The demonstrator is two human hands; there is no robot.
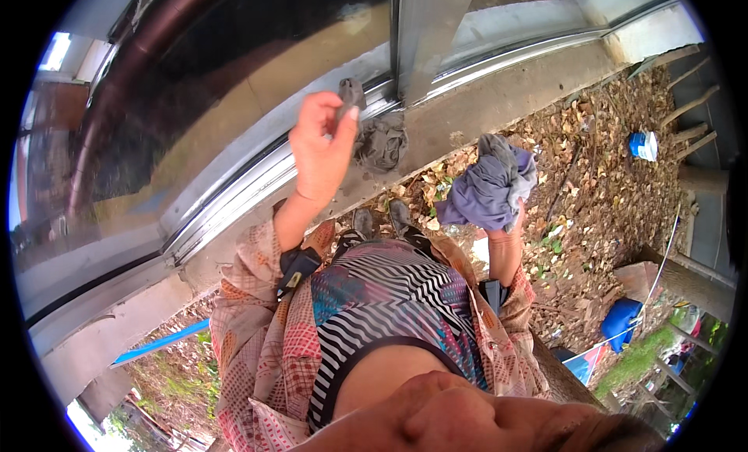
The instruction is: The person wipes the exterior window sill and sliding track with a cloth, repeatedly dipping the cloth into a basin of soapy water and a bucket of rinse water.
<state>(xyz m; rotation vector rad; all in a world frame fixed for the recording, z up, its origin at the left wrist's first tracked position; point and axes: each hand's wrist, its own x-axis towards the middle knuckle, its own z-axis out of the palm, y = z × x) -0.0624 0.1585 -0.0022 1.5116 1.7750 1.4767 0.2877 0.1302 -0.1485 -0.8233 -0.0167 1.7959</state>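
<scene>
My left hand [325, 142] is raised before the window glass [234, 78], its thumb and fingers pinching a small dark grey cloth [351, 94] near the frame. Just beyond that hand, a crumpled grey rag [383, 141] lies on the concrete sill beside the metal window track [245, 186]. On the other side, my right hand [509, 227] holds a bunched grey-purple cloth [491, 186] above the leaf-covered ground. The cloth hides most of the right fingers.
The concrete sill [514, 95] runs along the window. Dry leaves cover the ground. A blue and white bucket [643, 146], a blue container [622, 324], a taut white cord [660, 276] and wooden poles [692, 108] are at the right. A blue bar [163, 341] lies lower left.
</scene>
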